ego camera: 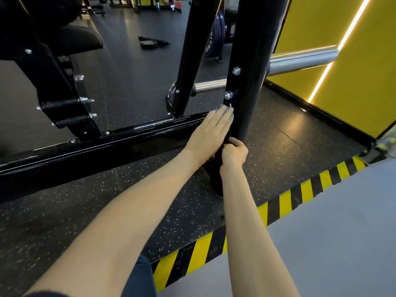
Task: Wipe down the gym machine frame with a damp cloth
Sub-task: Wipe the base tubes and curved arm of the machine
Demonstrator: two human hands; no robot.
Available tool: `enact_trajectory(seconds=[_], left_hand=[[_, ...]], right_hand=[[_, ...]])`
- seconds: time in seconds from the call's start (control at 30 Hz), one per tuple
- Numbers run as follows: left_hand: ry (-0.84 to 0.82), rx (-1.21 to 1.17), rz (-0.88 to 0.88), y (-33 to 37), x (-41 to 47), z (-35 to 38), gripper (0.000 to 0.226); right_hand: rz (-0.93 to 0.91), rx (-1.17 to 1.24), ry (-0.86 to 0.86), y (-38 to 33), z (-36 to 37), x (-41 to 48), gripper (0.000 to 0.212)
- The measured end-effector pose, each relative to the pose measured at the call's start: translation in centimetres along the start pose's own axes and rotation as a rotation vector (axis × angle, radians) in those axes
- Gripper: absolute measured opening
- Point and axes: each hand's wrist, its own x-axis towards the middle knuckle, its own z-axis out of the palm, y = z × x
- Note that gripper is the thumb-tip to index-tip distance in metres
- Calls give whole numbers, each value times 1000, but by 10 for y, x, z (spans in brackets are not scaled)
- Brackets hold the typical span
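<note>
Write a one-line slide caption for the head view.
Left hand flat on glossy black metal upright post; right hand grips dark cloth at its base.

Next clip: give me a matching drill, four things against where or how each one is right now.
Things: 1 left hand; 2 right hand; 3 chrome bar; 4 weight plate.
States: A lying on the floor far back; B gripping a dark cloth; C fingers straight, against the black upright; D sticking out sideways from the upright.
Pairs: 1-C, 2-B, 3-D, 4-A.
</note>
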Motion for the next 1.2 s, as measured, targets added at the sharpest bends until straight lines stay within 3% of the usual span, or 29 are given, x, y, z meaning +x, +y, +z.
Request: enact_trajectory(seconds=[0.13,0.27,0.5,0.67,0.87,1.0,1.1,1.2], left_hand=[[-53,127,75,-28,-46,-9,53],[77,84,-126,-41,-109,-1,51],[-18,61,-169,25,-1,9,58],[-12,54,-205,5,-36,3,56],[36,29,-292,-43,-158,-8,51],[91,45,-406,-89,-259,-20,55],[1,114,-526,-123,-353,-31,66],[-109,191,-659,-161,-450,-49,61]], right_hand=[[-6,2,-28,-4,4,-12,41],[-35,-2,-86,-5,12,-28,49],[-18,44,9,-9,-3,-19,42],[-133,23,0,-9,7,-33,38],[-284,5,95,30,61,-88,44],[-116,-1,90,62,106,-152,44],[-44,-68,-20,90,132,-211,42],[-1,-196,-299,127,153,-264,45]])
